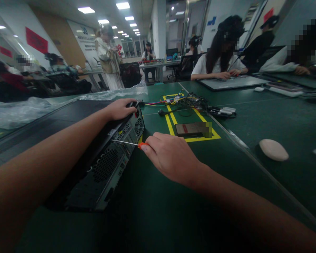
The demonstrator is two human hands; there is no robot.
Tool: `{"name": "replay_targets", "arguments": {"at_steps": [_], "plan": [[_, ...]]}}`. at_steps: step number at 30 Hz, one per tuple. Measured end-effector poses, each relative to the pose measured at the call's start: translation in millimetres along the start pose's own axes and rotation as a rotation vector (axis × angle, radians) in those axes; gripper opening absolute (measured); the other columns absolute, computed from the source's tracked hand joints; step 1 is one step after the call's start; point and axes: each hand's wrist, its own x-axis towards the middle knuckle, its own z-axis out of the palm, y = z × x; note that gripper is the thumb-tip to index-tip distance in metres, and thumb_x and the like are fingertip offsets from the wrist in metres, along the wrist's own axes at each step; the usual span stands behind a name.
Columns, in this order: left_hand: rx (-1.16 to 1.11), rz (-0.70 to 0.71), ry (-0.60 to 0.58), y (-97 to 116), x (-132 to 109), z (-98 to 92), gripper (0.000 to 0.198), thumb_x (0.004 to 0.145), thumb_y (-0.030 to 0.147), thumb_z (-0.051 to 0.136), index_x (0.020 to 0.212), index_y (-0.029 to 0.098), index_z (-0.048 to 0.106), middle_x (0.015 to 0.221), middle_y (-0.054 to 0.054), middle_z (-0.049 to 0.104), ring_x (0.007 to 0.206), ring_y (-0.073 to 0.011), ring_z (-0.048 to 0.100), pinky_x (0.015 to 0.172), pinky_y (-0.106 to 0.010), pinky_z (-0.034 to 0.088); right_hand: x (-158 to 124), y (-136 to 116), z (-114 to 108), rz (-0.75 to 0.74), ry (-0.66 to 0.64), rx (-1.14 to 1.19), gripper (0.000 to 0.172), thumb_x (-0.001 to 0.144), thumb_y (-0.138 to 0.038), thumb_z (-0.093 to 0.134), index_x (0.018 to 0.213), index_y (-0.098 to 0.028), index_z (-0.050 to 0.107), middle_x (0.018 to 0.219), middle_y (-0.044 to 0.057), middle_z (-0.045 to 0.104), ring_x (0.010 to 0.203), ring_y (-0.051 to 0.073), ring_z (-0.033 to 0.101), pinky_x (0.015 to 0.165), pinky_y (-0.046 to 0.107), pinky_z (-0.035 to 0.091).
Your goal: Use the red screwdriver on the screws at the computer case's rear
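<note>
A black desktop computer case (76,116) lies on its side on the green table, its rear panel (113,165) with vents and ports turned towards the right. My left hand (121,108) grips the case's far top corner, thumb along the edge and fingertips partly hidden. In my right hand (168,156) is a screwdriver (126,142) with an orange handle, mostly covered by the closed fingers. Its thin metal shaft points left, and the tip meets the rear panel near its upper edge. Whether a screw sits there is too small to tell.
Beyond the case lie tangled cables (192,102) and a dark flat box (191,129) inside yellow tape (205,139). A pale rounded object (274,150) sits at right. Clear plastic wrap (28,109) borders the case. Across the table a person (221,52) works over a flat panel (231,83).
</note>
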Motion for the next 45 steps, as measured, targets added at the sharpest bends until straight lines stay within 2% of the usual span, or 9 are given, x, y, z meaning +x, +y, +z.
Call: {"name": "replay_targets", "arguments": {"at_steps": [6, 10, 13, 19, 22, 25, 28, 34, 45], "plan": [[0.007, -0.009, -0.005, 2.5, -1.6, -1.4, 0.086, 0.097, 0.060, 0.054, 0.172, 0.022, 0.069, 0.174, -0.012, 0.072, 0.158, -0.0422, 0.066, 0.137, -0.051, 0.047, 2.1, 6.4, 2.5, -0.015, -0.017, 0.092, 0.043, 0.128, -0.046, 0.051, 0.116, -0.018, 0.081, 0.105, 0.007, 0.080, 0.088, 0.019, 0.064, 0.074, 0.035, 0.029], [0.005, -0.012, -0.002, 1.9, -1.8, -2.3, 0.083, 0.098, 0.061, 0.056, 0.171, 0.026, 0.070, 0.174, -0.009, 0.072, 0.158, -0.0411, 0.067, 0.137, -0.049, 0.047, 3.0, 12.1, 5.5, -0.047, 0.008, 0.100, 0.037, 0.122, -0.050, 0.063, 0.123, -0.018, 0.080, 0.112, 0.009, 0.083, 0.093, 0.021, 0.067, 0.075, 0.035, 0.031], [0.007, -0.014, -0.003, 1.2, -1.5, -2.4, 0.083, 0.098, 0.062, 0.057, 0.172, 0.027, 0.070, 0.174, -0.008, 0.072, 0.158, -0.0408, 0.066, 0.137, -0.049, 0.046, 8.2, 22.3, 11.6, -0.094, -0.017, 0.107, 0.037, 0.123, -0.049, 0.061, 0.121, -0.018, 0.081, 0.115, 0.009, 0.084, 0.096, 0.021, 0.067, 0.076, 0.034, 0.031], [0.018, -0.022, -0.006, 0.8, -0.5, -1.5, 0.085, 0.099, 0.061, 0.055, 0.173, 0.023, 0.068, 0.176, -0.010, 0.071, 0.159, -0.0403, 0.066, 0.137, -0.049, 0.046, 16.6, 35.6, 15.0, -0.126, -0.033, 0.163, 0.041, 0.121, -0.053, 0.059, 0.115, -0.020, 0.081, 0.106, 0.007, 0.082, 0.095, 0.021, 0.067, 0.078, 0.034, 0.032], [0.028, -0.022, -0.016, 1.4, -0.5, -1.3, 0.087, 0.099, 0.062, 0.054, 0.174, 0.020, 0.067, 0.176, -0.011, 0.070, 0.160, -0.0399, 0.066, 0.137, -0.047, 0.046, 12.4, 30.0, 12.5, -0.095, -0.018, 0.159, 0.041, 0.121, -0.053, 0.059, 0.114, -0.019, 0.081, 0.106, 0.008, 0.084, 0.094, 0.022, 0.068, 0.078, 0.035, 0.032], [0.029, -0.018, -0.013, 1.8, -0.6, -1.4, 0.088, 0.099, 0.062, 0.053, 0.174, 0.018, 0.066, 0.176, -0.013, 0.070, 0.158, -0.0414, 0.067, 0.136, -0.048, 0.047, 4.1, 18.9, 7.4, -0.098, 0.012, 0.151, 0.033, 0.121, -0.047, 0.063, 0.127, -0.019, 0.079, 0.116, 0.009, 0.087, 0.097, 0.023, 0.072, 0.079, 0.035, 0.034], [0.024, -0.021, -0.009, 2.3, -0.6, -1.7, 0.086, 0.098, 0.061, 0.054, 0.173, 0.022, 0.068, 0.174, -0.011, 0.071, 0.158, -0.0415, 0.067, 0.136, -0.049, 0.047, -1.9, 9.0, 0.5, -0.094, 0.030, 0.067, 0.027, 0.118, -0.035, 0.066, 0.139, -0.020, 0.074, 0.119, 0.010, 0.088, 0.097, 0.023, 0.073, 0.075, 0.035, 0.032], [0.006, -0.020, -0.001, 3.4, -1.5, -2.2, 0.084, 0.097, 0.061, 0.056, 0.172, 0.025, 0.070, 0.173, -0.012, 0.072, 0.159, -0.0424, 0.066, 0.135, -0.051, 0.047, -4.4, 1.0, -6.6, -0.122, 0.056, -0.089, 0.023, 0.123, -0.022, 0.055, 0.132, -0.021, 0.076, 0.115, 0.010, 0.085, 0.099, 0.022, 0.070, 0.071, 0.036, 0.028], [-0.008, -0.019, -0.006, 2.6, -1.2, -1.6, 0.086, 0.096, 0.061, 0.056, 0.172, 0.023, 0.069, 0.172, -0.012, 0.073, 0.158, -0.0407, 0.066, 0.135, -0.048, 0.047, -1.5, 4.6, -10.4, -0.054, 0.052, -0.044, 0.029, 0.125, -0.039, 0.062, 0.129, -0.019, 0.082, 0.115, 0.010, 0.085, 0.102, 0.023, 0.071, 0.073, 0.036, 0.031]]}}
